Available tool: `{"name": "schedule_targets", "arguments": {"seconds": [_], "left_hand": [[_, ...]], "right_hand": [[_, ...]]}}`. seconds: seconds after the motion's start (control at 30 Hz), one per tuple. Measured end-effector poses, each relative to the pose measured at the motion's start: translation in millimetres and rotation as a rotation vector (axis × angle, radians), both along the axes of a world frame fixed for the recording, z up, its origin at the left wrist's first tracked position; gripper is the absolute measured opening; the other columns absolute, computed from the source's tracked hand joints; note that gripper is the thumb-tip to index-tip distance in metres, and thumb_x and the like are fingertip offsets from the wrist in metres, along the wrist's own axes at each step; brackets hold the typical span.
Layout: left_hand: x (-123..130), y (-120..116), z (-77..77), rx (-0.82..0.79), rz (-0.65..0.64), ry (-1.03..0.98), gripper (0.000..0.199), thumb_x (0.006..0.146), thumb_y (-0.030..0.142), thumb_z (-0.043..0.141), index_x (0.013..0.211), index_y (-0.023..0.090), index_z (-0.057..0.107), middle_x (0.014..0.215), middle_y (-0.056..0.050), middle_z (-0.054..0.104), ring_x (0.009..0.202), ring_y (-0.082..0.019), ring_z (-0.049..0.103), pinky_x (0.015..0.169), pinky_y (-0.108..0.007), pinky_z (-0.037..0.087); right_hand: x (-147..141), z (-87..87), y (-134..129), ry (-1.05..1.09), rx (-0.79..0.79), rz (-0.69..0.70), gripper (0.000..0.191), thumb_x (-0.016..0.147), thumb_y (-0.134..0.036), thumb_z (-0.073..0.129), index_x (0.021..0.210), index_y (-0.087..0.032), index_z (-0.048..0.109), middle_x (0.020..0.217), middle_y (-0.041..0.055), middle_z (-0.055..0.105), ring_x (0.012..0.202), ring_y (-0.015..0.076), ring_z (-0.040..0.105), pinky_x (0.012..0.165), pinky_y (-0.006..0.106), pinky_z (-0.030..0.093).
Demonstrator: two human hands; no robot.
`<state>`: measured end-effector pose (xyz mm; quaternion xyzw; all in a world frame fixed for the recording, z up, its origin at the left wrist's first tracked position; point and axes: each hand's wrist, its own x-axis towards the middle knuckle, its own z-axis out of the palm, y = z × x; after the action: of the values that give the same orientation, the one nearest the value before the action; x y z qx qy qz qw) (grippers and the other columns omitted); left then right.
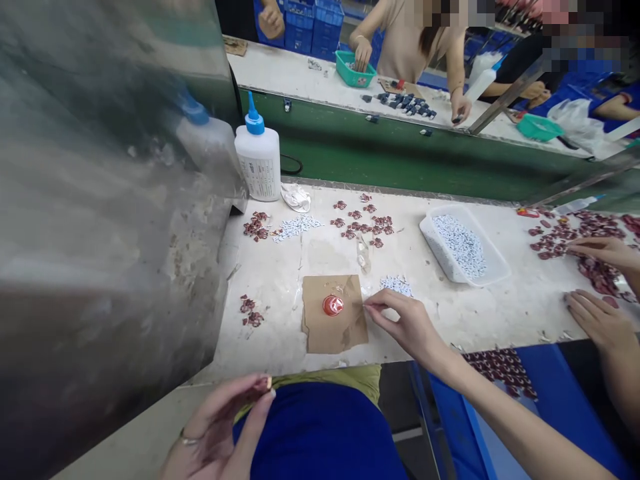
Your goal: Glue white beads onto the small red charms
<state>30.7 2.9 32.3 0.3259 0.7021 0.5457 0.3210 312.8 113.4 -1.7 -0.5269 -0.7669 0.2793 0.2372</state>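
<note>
While pinching a small dark-red piece [269, 383] with a pale end between thumb and forefinger of the left hand [220, 427], nearer the body than the edge of the tabletop [280, 340], holding the right hand [407, 327] at the right edge of a cardboard sheet [327, 338], with thumb and forefinger drawn narrowly together. Not being able to tell about any tiny thing in that right-hand pinch. Having a glossy red disc [333, 305] lying on the cardboard sheet, left of the right fingers and ahead and to the right of the left ones, so being nearer with the right hand. Finding no clear long axis on the round disc, and not making out the pinched piece's, with fingers partly hiding it. Facing the tabletop's near edge between left hand and cardboard. Having a pile of tiny white pieces [396, 286] just beyond the right fingers, a plastic tray [500, 270] farther right, and room for moving between the cardboard and a metal panel [195, 267] at left.
</note>
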Motion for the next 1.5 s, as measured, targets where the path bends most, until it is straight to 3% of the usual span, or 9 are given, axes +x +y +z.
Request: {"name": "schedule_targets", "arguments": {"seconds": [0.13, 0.33, 0.63, 0.8, 0.9, 1.0, 1.23, 1.37, 1.5], "left_hand": [[-1, 8, -6.0, -0.09, -0.097, -0.067, 0.029, 0.073, 0.038, 0.085, 0.096, 0.023, 0.077, 0.091, -0.001, 0.08, 0.079, -0.012, 0.078, 0.076, -0.006, 0.062], [-2, 17, -19.7, -0.149, -0.1, -0.212, 0.036, 0.067, 0.039, 0.09, 0.084, 0.019, 0.065, 0.09, -0.005, 0.08, 0.082, -0.017, 0.079, 0.075, -0.01, 0.063], [-2, 24, -26.0, -0.102, -0.248, -0.059, 0.029, 0.086, 0.047, 0.073, 0.102, 0.023, 0.075, 0.1, -0.004, 0.076, 0.083, -0.009, 0.075, 0.079, -0.008, 0.062], [-3, 21, -33.5, -0.147, -0.292, -0.084, 0.04, 0.078, 0.046, 0.082, 0.112, 0.027, 0.077, 0.104, -0.003, 0.078, 0.091, -0.012, 0.077, 0.084, -0.01, 0.063], [-5, 21, -39.1, -0.061, -0.262, -0.041, 0.022, 0.082, 0.038, 0.08, 0.102, 0.03, 0.079, 0.095, 0.002, 0.078, 0.083, -0.008, 0.075, 0.082, -0.007, 0.062], [-7, 22, -41.7, 0.053, -0.297, 0.096, 0.013, 0.087, 0.029, 0.076, 0.099, 0.032, 0.079, 0.1, 0.003, 0.074, 0.093, -0.004, 0.071, 0.09, -0.005, 0.058], [-1, 27, -36.9, 0.033, -0.282, 0.041, 0.015, 0.081, 0.03, 0.083, 0.095, 0.028, 0.078, 0.092, 0.005, 0.078, 0.087, -0.006, 0.075, 0.089, -0.007, 0.061], [9, 30, -22.9, -0.008, -0.304, -0.021, 0.015, 0.08, 0.032, 0.083, 0.093, 0.026, 0.078, 0.089, 0.004, 0.08, 0.083, -0.009, 0.078, 0.084, -0.007, 0.062], [15, 32, -11.7, 0.118, -0.359, 0.093, 0.014, 0.083, 0.026, 0.081, 0.095, 0.031, 0.079, 0.092, 0.007, 0.079, 0.083, -0.007, 0.077, 0.086, -0.009, 0.062]], "right_hand": [[-21, 4.2, 5, 0.148, -0.082, -0.014, 0.014, 0.1, -0.028, 0.062, 0.103, -0.026, 0.075, 0.093, 0.0043, 0.078, 0.082, 0.0203, 0.074, 0.071, 0.034, 0.061], [-31, 3.5, 11, 0.23, -0.141, -0.076, 0.013, 0.095, -0.029, 0.067, 0.099, -0.024, 0.078, 0.098, 0.0057, 0.081, 0.085, 0.0208, 0.077, 0.073, 0.034, 0.065], [-36, 5.8, 12, 0.079, 0.016, 0.065, 0.015, 0.102, -0.025, 0.06, 0.101, -0.025, 0.075, 0.097, 0.0055, 0.077, 0.084, 0.0203, 0.074, 0.071, 0.035, 0.06], [-36, 7.7, 13, 0.058, 0.011, 0.098, 0.015, 0.101, -0.021, 0.059, 0.103, -0.025, 0.074, 0.1, 0.0057, 0.076, 0.087, 0.0206, 0.074, 0.074, 0.035, 0.06], [-36, 8.4, 12, 0.067, 0.001, 0.104, 0.015, 0.1, -0.018, 0.06, 0.102, -0.024, 0.073, 0.099, 0.0051, 0.076, 0.088, 0.0203, 0.074, 0.075, 0.035, 0.059], [-35, 7.2, 11, 0.072, 0.001, 0.094, 0.016, 0.099, -0.016, 0.06, 0.1, -0.024, 0.073, 0.099, 0.0043, 0.076, 0.088, 0.0196, 0.073, 0.074, 0.034, 0.058], [-34, 6.9, 10, 0.141, 0.003, 0.044, 0.016, 0.099, -0.018, 0.061, 0.101, -0.027, 0.074, 0.1, 0.0043, 0.077, 0.088, 0.0205, 0.073, 0.074, 0.037, 0.06], [-45, 24.9, 2, 0.299, -0.01, 0.006, 0.017, 0.096, -0.015, 0.066, 0.101, -0.029, 0.075, 0.098, 0.0018, 0.079, 0.089, 0.0198, 0.074, 0.077, 0.038, 0.061], [-64, 49.8, -16, 0.46, -0.093, 0.033, 0.019, 0.092, -0.012, 0.07, 0.097, -0.03, 0.076, 0.092, -0.0003, 0.079, 0.086, 0.0183, 0.074, 0.077, 0.037, 0.062]]}}
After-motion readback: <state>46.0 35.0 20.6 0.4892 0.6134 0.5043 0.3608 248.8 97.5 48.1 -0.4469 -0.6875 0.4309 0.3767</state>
